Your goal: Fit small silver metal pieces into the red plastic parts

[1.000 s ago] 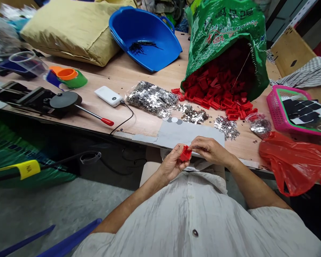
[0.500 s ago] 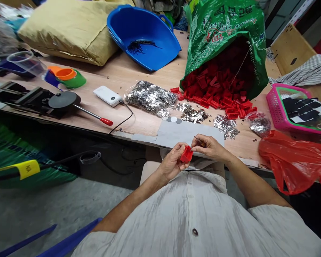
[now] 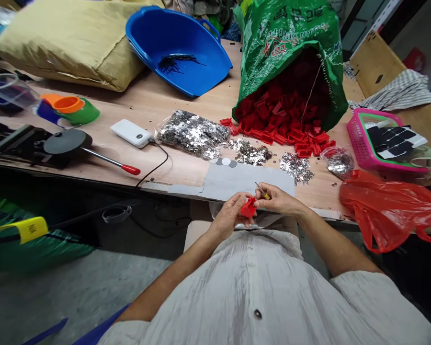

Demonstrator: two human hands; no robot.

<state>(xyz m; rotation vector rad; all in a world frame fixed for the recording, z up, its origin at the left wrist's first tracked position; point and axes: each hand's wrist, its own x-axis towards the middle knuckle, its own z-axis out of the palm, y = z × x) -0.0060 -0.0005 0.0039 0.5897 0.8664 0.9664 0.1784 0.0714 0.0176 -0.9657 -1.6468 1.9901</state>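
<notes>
Left hand [image 3: 230, 216] is closed around a red plastic part [image 3: 249, 209], just on the near side of the grey sheet [image 3: 233, 182]. Right hand [image 3: 278, 200] pinches a slim yellow-handled tool [image 3: 266, 196]. Beyond the sheet: silver metal pieces [image 3: 295, 167], green sack [image 3: 290, 28].

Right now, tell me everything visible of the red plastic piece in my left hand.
The red plastic piece is small, angular and apparently hollow. It sits tilted in the grip of the left hand, by the edge of the table; the right hand seems to touch its rim. Finer detail is unclear.
</notes>
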